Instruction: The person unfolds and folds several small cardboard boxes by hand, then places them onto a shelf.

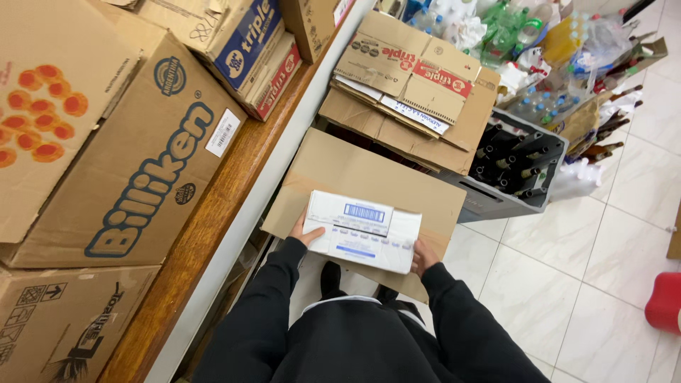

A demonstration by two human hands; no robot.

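I am seeing a flat white rectangular cardboard box (363, 230) with blue printing; my left hand (306, 232) and right hand (423, 255) are gripping its opposite ends.

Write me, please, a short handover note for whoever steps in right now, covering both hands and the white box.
Left hand: grips the left end of the white box, thumb on top.
Right hand: grips its right end.
The white box is held level above a closed brown carton beside the wooden shelf.
Done: box lifted in both hands.
Left: it is not yet set down anywhere.
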